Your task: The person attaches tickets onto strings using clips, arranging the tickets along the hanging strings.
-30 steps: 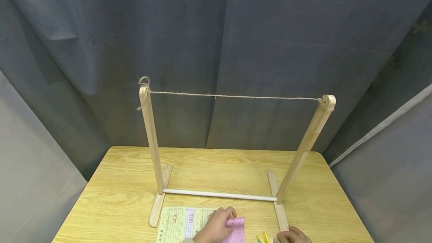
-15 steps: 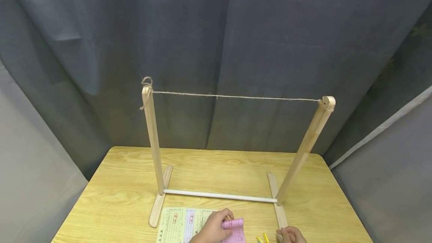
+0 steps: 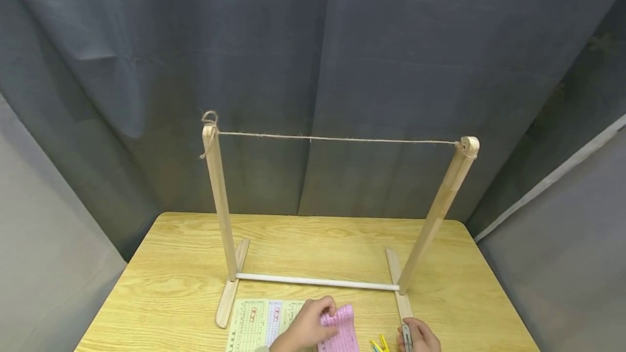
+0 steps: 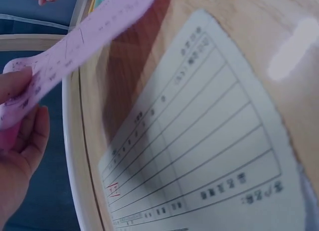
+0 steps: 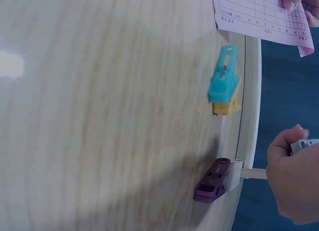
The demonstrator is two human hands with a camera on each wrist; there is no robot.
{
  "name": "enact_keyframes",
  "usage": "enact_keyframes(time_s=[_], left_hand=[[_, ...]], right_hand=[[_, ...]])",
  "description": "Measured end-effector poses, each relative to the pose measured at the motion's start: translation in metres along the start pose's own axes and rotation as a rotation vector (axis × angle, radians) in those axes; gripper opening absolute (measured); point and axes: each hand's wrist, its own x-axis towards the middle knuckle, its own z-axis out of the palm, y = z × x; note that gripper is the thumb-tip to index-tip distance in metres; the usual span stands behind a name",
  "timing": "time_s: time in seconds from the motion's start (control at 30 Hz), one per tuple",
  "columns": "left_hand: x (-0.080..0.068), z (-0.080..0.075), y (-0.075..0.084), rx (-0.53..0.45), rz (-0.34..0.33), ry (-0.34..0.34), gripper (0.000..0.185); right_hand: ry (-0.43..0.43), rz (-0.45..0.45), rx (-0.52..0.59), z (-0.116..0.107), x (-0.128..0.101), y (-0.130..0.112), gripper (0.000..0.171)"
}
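Note:
My left hand point(image 3: 313, 324) pinches a pink paper slip point(image 3: 342, 326) by its edge and holds it lifted off the table; in the left wrist view the pink slip point(image 4: 84, 42) curves up from my fingers point(image 4: 22, 136). A pale green printed form point(image 3: 249, 324) lies flat beside it, also seen as the form point(image 4: 199, 141). My right hand point(image 3: 417, 338) grips a grey clip point(image 3: 406, 335) at the table's front edge, next to the rack's right foot. In the right wrist view the right hand point(image 5: 294, 183) curls round the grey clip point(image 5: 304, 145).
A wooden rack point(image 3: 220, 205) with a taut twine line point(image 3: 337, 139) stands on the wooden table point(image 3: 171, 287). A teal clip point(image 5: 224, 76), a yellow clip point(image 5: 225, 107) and a purple clip point(image 5: 213, 180) lie near the front edge. Dark curtains hang behind.
My left hand has raised the pink slip and opened it out a little. My right hand has shifted slightly left, and the grey clip now shows in its grip.

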Motion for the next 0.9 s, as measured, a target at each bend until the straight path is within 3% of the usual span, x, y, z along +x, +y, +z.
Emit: enact_keyframes(time_s=[0.1,0.23,0.47,0.67,0.77,0.9], left_hand=[[0.001,-0.003,0.002,-0.009,0.040,0.022,0.027],[0.002,-0.009,0.006,-0.003,0.071,0.047,0.022],[0.002,-0.023,0.015,-0.006,0.112,0.052,0.038],[0.003,-0.040,0.029,-0.069,0.067,0.063,0.068],[0.004,-0.048,0.035,-0.074,0.044,0.085,0.068],[0.004,-0.058,0.043,-0.090,-0.002,0.116,0.063]], right_hand=[[0.044,0.038,-0.093,0.007,-0.002,-0.011,0.051],[0.017,0.059,-0.131,0.009,-0.003,-0.018,0.064],[0.013,-0.011,-0.127,0.012,-0.004,-0.024,0.055],[-0.033,0.034,-0.111,0.013,-0.007,-0.033,0.059],[-0.050,0.011,-0.096,0.015,-0.009,-0.035,0.052],[-0.038,-0.106,-0.103,0.016,-0.011,-0.037,0.042]])
